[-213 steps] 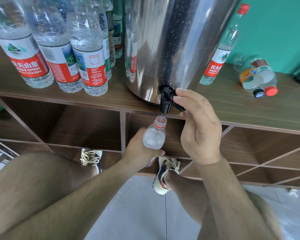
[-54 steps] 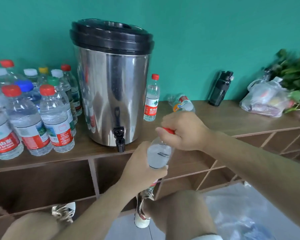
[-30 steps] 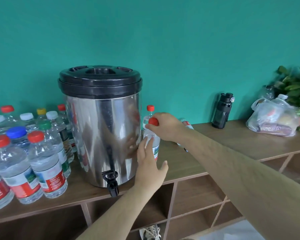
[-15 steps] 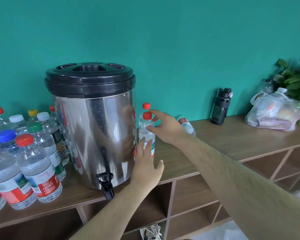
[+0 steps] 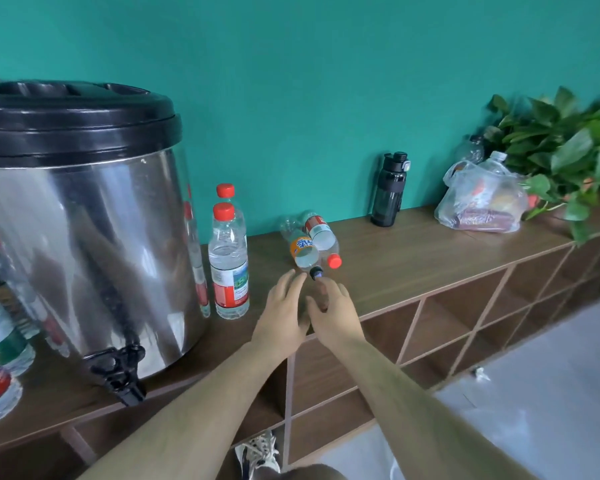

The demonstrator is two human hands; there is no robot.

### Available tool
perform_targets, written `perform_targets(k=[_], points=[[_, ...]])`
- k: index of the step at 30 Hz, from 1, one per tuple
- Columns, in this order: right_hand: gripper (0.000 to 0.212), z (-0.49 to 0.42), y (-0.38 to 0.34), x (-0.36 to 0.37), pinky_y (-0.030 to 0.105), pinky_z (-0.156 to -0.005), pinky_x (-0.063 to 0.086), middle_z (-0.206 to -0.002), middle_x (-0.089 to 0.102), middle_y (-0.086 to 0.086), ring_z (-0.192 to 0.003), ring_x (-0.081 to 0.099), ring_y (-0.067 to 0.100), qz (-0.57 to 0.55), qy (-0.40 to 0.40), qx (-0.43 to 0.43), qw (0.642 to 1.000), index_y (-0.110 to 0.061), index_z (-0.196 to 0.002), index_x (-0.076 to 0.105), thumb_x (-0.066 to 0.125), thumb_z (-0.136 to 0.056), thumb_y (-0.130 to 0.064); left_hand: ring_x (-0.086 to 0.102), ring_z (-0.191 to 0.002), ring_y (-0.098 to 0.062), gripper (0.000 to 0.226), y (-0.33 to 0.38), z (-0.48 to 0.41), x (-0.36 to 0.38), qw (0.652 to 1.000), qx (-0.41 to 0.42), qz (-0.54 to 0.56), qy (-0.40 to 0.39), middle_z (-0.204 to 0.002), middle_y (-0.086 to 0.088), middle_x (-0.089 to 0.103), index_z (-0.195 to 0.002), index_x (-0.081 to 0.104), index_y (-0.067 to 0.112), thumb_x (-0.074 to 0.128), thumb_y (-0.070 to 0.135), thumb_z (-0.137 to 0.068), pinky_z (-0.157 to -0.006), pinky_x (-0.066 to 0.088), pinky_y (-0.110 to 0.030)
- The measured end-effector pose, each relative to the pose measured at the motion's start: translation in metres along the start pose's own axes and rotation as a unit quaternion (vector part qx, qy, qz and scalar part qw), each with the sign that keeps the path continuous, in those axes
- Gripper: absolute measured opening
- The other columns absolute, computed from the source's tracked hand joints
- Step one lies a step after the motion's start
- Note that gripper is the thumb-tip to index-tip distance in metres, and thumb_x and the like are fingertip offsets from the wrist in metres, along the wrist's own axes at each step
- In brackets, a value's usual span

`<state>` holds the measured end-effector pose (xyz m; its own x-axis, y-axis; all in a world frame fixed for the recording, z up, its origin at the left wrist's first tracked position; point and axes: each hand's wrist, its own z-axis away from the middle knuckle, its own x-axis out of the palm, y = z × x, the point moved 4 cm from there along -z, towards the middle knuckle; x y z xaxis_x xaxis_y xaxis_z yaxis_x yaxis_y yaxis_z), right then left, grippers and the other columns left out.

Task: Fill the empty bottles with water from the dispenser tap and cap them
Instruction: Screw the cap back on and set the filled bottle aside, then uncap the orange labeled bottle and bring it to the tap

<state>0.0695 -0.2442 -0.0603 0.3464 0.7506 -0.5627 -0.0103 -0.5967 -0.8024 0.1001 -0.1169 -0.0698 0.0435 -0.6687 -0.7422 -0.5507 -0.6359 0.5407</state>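
L hand [image 5: 282,308] & R hand [image 5: 335,311] side by side over worktop [image 5: 413,265]; both open, fingers spread, holding nothing; orange-label bottle [image 5: 303,252] lies at their 12 o'clock, its dark cap [image 5: 315,272] just off L fingertips [image 5: 289,276]; capped filled bottle [image 5: 229,261] upright at 9 o'clock, beside dispenser [image 5: 84,220].

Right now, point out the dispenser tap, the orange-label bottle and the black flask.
dispenser tap [image 5: 115,368]: head view, black valve body.
orange-label bottle [image 5: 300,244]: head view, its label.
black flask [image 5: 387,192]: head view, mid body.
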Motion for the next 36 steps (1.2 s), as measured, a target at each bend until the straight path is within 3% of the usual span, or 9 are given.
perform_targets(k=[2,6,12,16,20,27,30,33,36], points=[[0.050,-0.010,0.009,0.002,0.033,-0.102,0.047,-0.134,0.051,0.003,-0.110,0.056,0.015,-0.004,0.001,0.022,1.000,-0.023,-0.149,0.048,0.059,-0.100,-0.022,0.032,-0.148,-0.028,0.068,-0.006,-0.007,0.013,1.000,-0.008,0.016,0.003,-0.161,-0.007,0.031,-0.156,0.036,0.015,0.066,0.015,-0.095,-0.119,0.036,-0.048],[0.050,-0.039,0.015,0.005,0.034,-0.088,0.047,-0.123,0.048,0.005,-0.105,0.061,0.030,0.013,0.030,0.035,0.999,-0.023,-0.147,0.042,0.060,-0.100,-0.021,0.026,-0.150,-0.022,0.074,-0.014,-0.025,0.022,1.000,-0.002,0.022,-0.003,-0.163,-0.003,0.027,-0.159,0.029,0.020,0.066,0.014,-0.095,-0.120,0.025,-0.033],[0.032,-0.075,0.021,0.027,0.034,-0.076,0.045,-0.110,0.057,0.007,-0.088,0.056,0.023,0.048,0.070,0.033,0.996,-0.015,-0.128,0.052,0.063,-0.101,-0.028,0.026,-0.150,-0.022,0.075,-0.028,-0.035,0.025,0.999,-0.018,0.030,0.007,-0.163,-0.003,0.027,-0.158,0.030,0.017,0.061,0.002,-0.091,-0.121,0.025,-0.033],[0.024,-0.074,0.020,0.029,0.036,-0.077,0.046,-0.102,0.059,0.006,-0.093,0.061,0.029,0.028,0.089,0.041,0.995,-0.011,-0.122,0.056,0.061,-0.102,-0.024,0.025,-0.150,-0.023,0.075,-0.025,-0.035,0.025,0.999,-0.026,0.023,0.006,-0.165,-0.005,0.025,-0.159,0.029,0.015,0.058,0.001,-0.091,-0.122,0.024,-0.032],[0.022,-0.034,0.016,0.008,0.036,-0.087,0.049,-0.103,0.060,0.001,-0.091,0.055,0.018,-0.022,0.123,0.028,0.992,-0.011,-0.120,0.062,0.063,-0.100,-0.019,0.024,-0.152,-0.028,0.078,-0.008,-0.023,0.010,1.000,0.017,-0.010,0.004,-0.166,-0.009,0.022,-0.159,0.030,0.011,0.062,0.002,-0.088,-0.122,0.031,-0.041],[0.009,0.103,-0.027,-0.069,0.007,-0.075,0.039,-0.090,0.061,-0.018,-0.087,0.058,-0.001,-0.020,0.186,-0.081,0.979,-0.026,-0.111,0.064,0.066,-0.102,-0.026,0.021,-0.154,-0.027,0.094,0.061,0.023,-0.037,0.973,0.176,-0.148,0.007,-0.169,-0.004,0.017,-0.163,0.016,0.020,0.075,0.029,-0.090,-0.123,0.027,-0.045],[0.005,0.159,-0.056,-0.100,0.003,-0.076,0.038,-0.086,0.060,-0.022,-0.087,0.057,-0.009,-0.002,0.168,-0.138,0.976,-0.029,-0.108,0.061,0.064,-0.103,-0.028,0.030,-0.151,-0.028,0.094,0.094,0.060,-0.071,0.972,0.192,-0.130,0.029,-0.162,-0.008,0.037,-0.159,0.028,0.015,0.081,0.035,-0.084,-0.123,0.025,-0.045],[0.017,0.194,-0.081,-0.118,0.006,-0.080,0.040,-0.095,0.067,-0.013,-0.090,0.059,0.002,0.013,0.127,-0.184,0.974,-0.018,-0.114,0.067,0.061,-0.104,-0.031,0.060,-0.124,-0.030,0.084,0.111,0.105,-0.110,0.969,0.189,-0.140,0.072,-0.133,-0.009,0.064,-0.140,0.052,0.011,0.091,0.040,-0.071,-0.113,0.037,-0.043],[0.019,0.219,-0.108,-0.126,0.008,-0.079,0.040,-0.093,0.067,-0.010,-0.088,0.059,0.005,0.017,0.077,-0.244,0.967,-0.015,-0.115,0.067,0.057,-0.105,-0.028,0.065,-0.103,-0.026,0.073,0.101,0.162,-0.149,0.971,0.161,-0.151,0.091,-0.119,-0.002,0.069,-0.129,0.058,0.015,0.088,0.045,-0.070,-0.096,0.046,-0.038]])
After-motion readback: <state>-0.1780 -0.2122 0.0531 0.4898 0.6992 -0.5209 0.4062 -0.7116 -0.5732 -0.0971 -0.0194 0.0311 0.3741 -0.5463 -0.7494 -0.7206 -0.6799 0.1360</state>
